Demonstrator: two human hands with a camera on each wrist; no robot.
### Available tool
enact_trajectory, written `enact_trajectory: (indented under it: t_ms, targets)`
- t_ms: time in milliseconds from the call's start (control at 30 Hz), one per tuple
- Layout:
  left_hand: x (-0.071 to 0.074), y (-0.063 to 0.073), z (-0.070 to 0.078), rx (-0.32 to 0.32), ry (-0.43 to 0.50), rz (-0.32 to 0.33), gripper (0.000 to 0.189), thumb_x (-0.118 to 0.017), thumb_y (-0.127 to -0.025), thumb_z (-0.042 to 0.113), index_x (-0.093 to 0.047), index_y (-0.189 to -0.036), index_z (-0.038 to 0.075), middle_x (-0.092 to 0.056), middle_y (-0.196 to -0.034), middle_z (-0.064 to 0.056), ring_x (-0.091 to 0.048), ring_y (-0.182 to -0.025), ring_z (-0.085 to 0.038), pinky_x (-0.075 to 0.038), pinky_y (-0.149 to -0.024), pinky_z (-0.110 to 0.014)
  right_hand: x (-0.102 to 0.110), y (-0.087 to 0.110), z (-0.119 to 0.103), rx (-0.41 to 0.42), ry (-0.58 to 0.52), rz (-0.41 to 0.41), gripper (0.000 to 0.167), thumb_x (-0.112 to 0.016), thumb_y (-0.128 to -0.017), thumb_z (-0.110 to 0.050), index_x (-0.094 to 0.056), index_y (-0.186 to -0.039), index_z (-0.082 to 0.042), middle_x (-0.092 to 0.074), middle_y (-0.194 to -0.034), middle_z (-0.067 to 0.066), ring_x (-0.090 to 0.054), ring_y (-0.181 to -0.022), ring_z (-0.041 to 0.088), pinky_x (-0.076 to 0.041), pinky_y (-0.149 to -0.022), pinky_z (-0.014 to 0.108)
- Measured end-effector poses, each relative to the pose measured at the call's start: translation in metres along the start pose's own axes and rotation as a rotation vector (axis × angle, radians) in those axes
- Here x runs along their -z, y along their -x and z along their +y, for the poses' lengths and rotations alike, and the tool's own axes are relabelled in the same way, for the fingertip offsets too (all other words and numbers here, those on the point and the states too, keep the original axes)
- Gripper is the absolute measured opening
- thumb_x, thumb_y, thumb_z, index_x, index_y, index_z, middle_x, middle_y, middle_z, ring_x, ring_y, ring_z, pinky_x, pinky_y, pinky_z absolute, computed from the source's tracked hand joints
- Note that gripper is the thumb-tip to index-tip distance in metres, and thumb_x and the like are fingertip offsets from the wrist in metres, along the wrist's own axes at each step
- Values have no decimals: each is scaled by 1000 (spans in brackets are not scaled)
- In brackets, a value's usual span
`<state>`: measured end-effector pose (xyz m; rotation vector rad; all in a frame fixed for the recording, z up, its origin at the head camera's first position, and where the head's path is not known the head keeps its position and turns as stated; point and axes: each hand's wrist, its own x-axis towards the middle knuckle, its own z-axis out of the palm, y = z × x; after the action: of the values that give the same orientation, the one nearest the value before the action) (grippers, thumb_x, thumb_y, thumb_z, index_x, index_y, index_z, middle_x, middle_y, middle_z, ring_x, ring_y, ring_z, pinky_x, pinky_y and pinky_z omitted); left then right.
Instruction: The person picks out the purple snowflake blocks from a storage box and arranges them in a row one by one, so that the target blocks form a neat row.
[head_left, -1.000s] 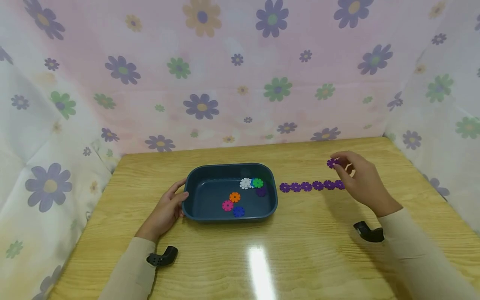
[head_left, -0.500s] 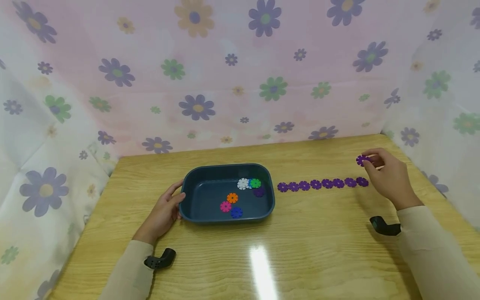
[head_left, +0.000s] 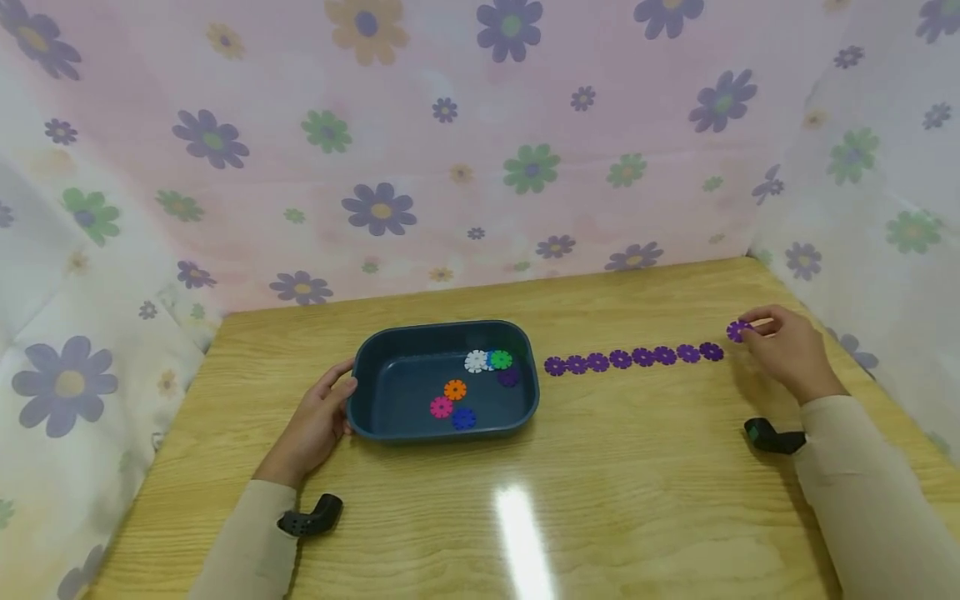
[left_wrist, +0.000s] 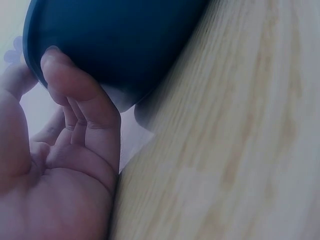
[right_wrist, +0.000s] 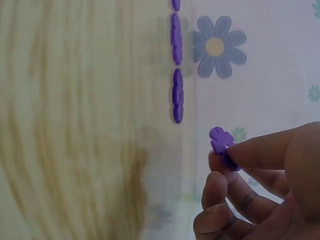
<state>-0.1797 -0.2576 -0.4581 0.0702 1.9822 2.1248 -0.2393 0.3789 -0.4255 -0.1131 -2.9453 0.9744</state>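
Note:
My right hand (head_left: pixel 787 354) pinches a purple snowflake disc (head_left: pixel 738 331) between thumb and fingers. It is held above the table, just past the right end of a row of several purple snowflake discs (head_left: pixel 642 357). In the right wrist view the pinched disc is tilted, apart from the row's last disc (right_wrist: pixel 178 96). At the left end of a dark blue plastic tray (head_left: pixel 442 434), my left hand (head_left: pixel 315 425) grips the rim, thumb on top and fingers outside and under. Inside the tray lie white (head_left: pixel 476 361), green (head_left: pixel 501 360), orange (head_left: pixel 454 390), pink (head_left: pixel 441 407), blue (head_left: pixel 464 418) and dark purple (head_left: pixel 508 377) discs.
The wooden table (head_left: pixel 420 517) reaches back to a flowered cloth (head_left: pixel 450 242), which also hangs at both sides. Black wrist mounts (head_left: pixel 311 517) stick out from both sleeves. A bright light reflection lies on the tabletop in front.
The right hand has moved rightward along the row and then lowered toward its right end, still pinching the purple disc. The left hand stays on the tray; the head view has shifted slightly.

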Motion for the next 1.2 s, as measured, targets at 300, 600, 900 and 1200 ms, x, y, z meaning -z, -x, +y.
enact_trajectory:
  t_ms: [300,600,900,1200]
  targets:
    - [-1,1,4,4,1,-7,47,-44,-108,31,-32,-150,13,-58,-71,10,-50,-58,-6,-46,-55,-19,0,-5,16,-5,70,-122,34,-55,-101,-20,-56,-124,4,-64,-111,35,-63,-74,19,-48,-63,31]
    - [-1,1,4,-3,-2,-5,46,-44,-108,33,-33,-149,14,-58,-71,9,-49,-57,-6,-45,-55,-18,-4,-8,22,11,86,-114,37,-56,-102,-25,-57,-125,4,-62,-112,35,-64,-78,28,-52,-66,42]
    - [-1,1,4,8,9,-9,47,-44,-108,34,-33,-149,14,-57,-70,10,-49,-57,-6,-45,-55,-18,-4,-5,20,0,106,-130,41,-52,-103,-27,-55,-128,5,-56,-120,40,-60,-97,49,-51,-72,50]
    - [-2,2,5,6,16,-6,49,-45,-108,33,-32,-150,12,-57,-69,10,-49,-57,-6,-45,-55,-19,-5,-7,20,17,120,-120,37,-55,-102,-23,-56,-125,5,-60,-114,37,-62,-89,41,-51,-67,43]
